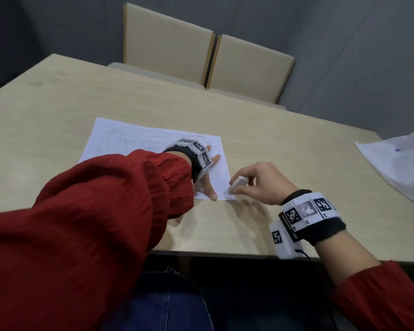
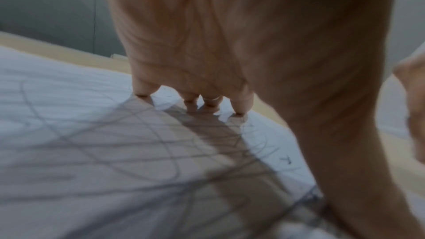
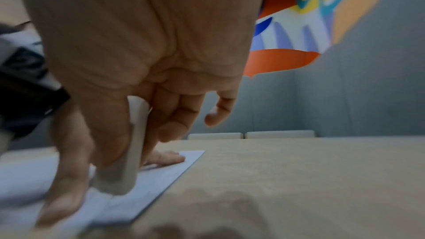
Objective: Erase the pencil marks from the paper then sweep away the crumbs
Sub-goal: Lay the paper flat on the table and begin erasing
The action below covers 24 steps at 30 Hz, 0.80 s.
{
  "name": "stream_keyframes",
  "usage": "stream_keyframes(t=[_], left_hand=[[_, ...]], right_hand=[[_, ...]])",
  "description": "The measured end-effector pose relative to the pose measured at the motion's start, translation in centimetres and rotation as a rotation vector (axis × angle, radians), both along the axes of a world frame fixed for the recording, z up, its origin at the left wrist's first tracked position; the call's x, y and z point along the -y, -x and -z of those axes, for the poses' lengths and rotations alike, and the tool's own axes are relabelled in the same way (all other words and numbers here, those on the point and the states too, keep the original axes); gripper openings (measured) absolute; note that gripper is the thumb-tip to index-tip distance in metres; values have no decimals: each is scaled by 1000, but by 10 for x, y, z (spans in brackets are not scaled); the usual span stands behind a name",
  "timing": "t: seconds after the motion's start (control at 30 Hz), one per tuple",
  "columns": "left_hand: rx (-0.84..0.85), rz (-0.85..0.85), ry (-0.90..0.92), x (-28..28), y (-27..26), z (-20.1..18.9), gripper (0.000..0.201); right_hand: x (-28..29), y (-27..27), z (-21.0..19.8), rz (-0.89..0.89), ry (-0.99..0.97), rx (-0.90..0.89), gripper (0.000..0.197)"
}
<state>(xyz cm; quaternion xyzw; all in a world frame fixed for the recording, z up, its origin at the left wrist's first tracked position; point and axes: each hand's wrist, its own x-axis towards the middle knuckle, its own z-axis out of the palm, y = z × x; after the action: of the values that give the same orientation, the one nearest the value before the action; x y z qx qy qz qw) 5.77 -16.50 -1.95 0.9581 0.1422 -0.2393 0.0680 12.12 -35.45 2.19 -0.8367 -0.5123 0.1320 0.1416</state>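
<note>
The head camera looked down across the table point(image 1: 261, 149); each wrist camera sat low, close behind its palm, facing forward. All three shared the paper point(image 1: 134, 142) point(image 2: 69, 115) point(image 3: 158, 179).

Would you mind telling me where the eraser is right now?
In the head view, the eraser is pinched in the right hand, its tip on the near right corner of the paper, just right of the left hand's thumb.
</note>
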Motion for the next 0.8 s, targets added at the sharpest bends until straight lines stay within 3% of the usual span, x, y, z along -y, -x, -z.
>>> stream_keyframes(t=[0.1, 0.17, 0.27, 0.43, 0.57, 0.7, 0.8], left_hand=[[-5, 16, -70, 3, -6, -9, 119], [40, 29, -63, 6, -14, -21, 102], [136, 106, 4, 13, -26, -36, 97], [15, 417, 9, 30, -36, -39, 87], [-4, 473, -22, 27, -39, -44, 78], [-16, 490, -143, 28, -37, -44, 47], [-7, 536, -152, 28, -36, -42, 45]], right_hand=[[7, -21, -2, 231, -178, -58, 9], [11, -31, 2, 286, -88, -4, 8], [16, -35, 11, 284, 46, 59, 6], [18, -41, 14, 312, 44, 13, 7], [15, -44, 12, 322, 62, -18, 5], [12, -47, 12, 329, 68, -43, 8], [9, -46, 13, 330, 69, -44, 10]])
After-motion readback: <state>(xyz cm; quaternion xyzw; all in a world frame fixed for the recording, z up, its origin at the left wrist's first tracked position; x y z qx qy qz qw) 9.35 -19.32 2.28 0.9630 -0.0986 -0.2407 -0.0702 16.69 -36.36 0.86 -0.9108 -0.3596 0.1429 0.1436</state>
